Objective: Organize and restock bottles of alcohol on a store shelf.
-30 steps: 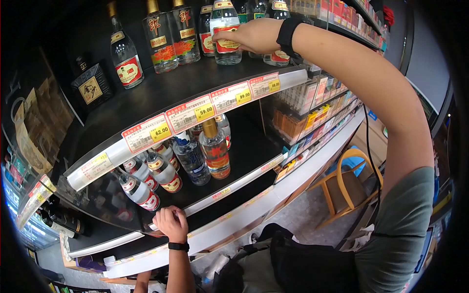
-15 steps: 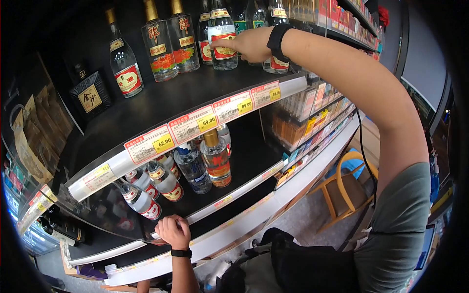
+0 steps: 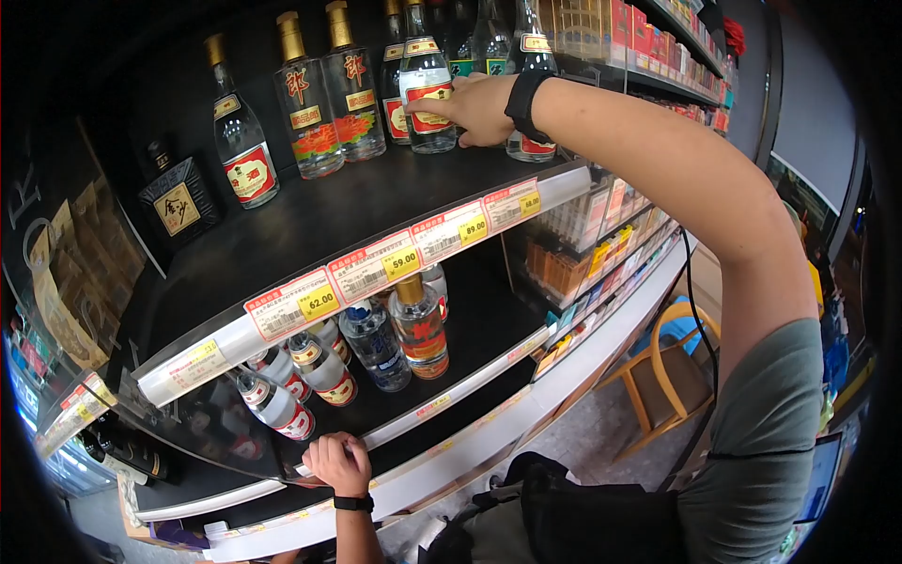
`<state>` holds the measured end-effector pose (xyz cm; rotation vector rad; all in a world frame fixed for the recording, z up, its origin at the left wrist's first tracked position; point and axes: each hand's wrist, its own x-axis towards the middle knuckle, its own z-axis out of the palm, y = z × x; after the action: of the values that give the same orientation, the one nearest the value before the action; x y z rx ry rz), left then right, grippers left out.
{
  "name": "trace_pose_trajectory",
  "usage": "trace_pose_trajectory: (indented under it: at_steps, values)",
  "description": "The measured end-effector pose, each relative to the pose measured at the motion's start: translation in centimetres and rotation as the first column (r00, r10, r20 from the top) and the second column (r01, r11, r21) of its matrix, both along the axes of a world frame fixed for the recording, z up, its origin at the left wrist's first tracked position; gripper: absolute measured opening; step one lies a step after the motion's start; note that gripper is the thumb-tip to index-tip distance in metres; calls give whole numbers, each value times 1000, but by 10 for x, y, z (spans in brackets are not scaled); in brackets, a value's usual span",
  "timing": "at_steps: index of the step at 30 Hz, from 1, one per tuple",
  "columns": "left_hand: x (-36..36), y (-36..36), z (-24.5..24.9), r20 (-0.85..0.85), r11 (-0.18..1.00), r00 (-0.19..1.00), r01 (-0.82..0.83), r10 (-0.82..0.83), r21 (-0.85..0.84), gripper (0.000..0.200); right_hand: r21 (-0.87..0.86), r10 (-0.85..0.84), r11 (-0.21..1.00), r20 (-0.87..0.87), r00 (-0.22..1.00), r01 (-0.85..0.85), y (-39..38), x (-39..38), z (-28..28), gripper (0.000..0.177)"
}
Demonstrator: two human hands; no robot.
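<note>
My right hand (image 3: 474,108) reaches onto the upper shelf, its index finger stretched across the red label of a clear bottle (image 3: 427,70); the other fingers are partly bent and the thumb points down, apart from the index. To its left stand two gold-capped bottles (image 3: 308,113) and a clear bottle with a red label (image 3: 246,150). Another bottle (image 3: 533,56) is behind the hand on the right. My left hand (image 3: 336,462) rests with curled fingers at the lower shelf's front edge, just below a small red-and-white labelled bottle (image 3: 274,404). Whatever lies under its fingers is hidden.
Price tags line the upper shelf's edge (image 3: 193,368). On the lower shelf stand several bottles, among them a blue-capped one (image 3: 376,348). A dark square bottle (image 3: 176,197) is at the upper left. Packed racks (image 3: 601,221) and a wooden chair (image 3: 669,376) are at the right.
The view has shifted slightly, so the shelves and bottles sit a little lower. My right index finger is still at the same bottle's label, and my left hand remains at the lower shelf edge.
</note>
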<state>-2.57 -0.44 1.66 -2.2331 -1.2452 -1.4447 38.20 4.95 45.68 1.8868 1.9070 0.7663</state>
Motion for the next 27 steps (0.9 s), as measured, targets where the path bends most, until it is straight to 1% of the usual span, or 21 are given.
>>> trace_pose_trajectory:
  at_steps: [4,6,7,9,10,12,13,15,16,17,19,22,24,27]
  values:
    - [0,0,1,0,1000,1000,2,-2,4,2,-5,-1,1000,-15,1000,1,-2,-3,1,103]
    - [0,-1,1,-2,1000,1000,2,-2,-3,1,-23,-48,999,-32,998,47,-15,-16,5,91]
    - [0,-1,1,-3,1000,1000,3,-3,-3,1,-24,-49,999,-34,998,48,-14,-16,6,91]
    - [0,0,0,-4,1000,1000,4,-4,-12,2,-31,-64,997,40,997,66,-14,-17,10,85]
    - [0,0,0,-4,1000,1000,4,-4,-12,2,-32,-64,997,40,997,65,-17,-19,12,85]
    - [0,-1,1,-12,1000,1000,3,-3,-9,3,-107,-1,994,-55,999,-5,-23,-22,16,72]
    - [0,-1,1,-11,1000,1000,6,-6,-11,3,-108,-4,994,-54,999,-2,-22,-20,14,72]
    - [1,-1,2,2,1000,1000,-2,2,-11,4,-109,66,992,-31,997,-69,-15,-14,9,56]
    - [1,-2,2,2,1000,1000,-1,1,-11,4,-106,116,987,-62,991,-123,-14,-12,8,46]
    - [1,-1,1,-3,1000,1000,-3,3,-18,4,-105,117,987,-62,991,-123,-13,-10,7,46]
    - [0,-1,1,-6,1000,1000,-7,7,-24,4,-68,129,989,-78,989,-134,-11,-8,6,39]
    - [1,-1,1,-9,1000,1000,-4,4,-27,4,-56,130,989,-78,988,-135,-10,-7,7,35]
    - [1,1,0,-12,1000,1000,-20,20,13,4,-64,128,989,-83,988,-134,-11,-9,8,35]
    - [1,-2,2,-9,1000,1000,-6,6,-20,3,-69,138,987,-79,987,-143,-7,-5,7,34]
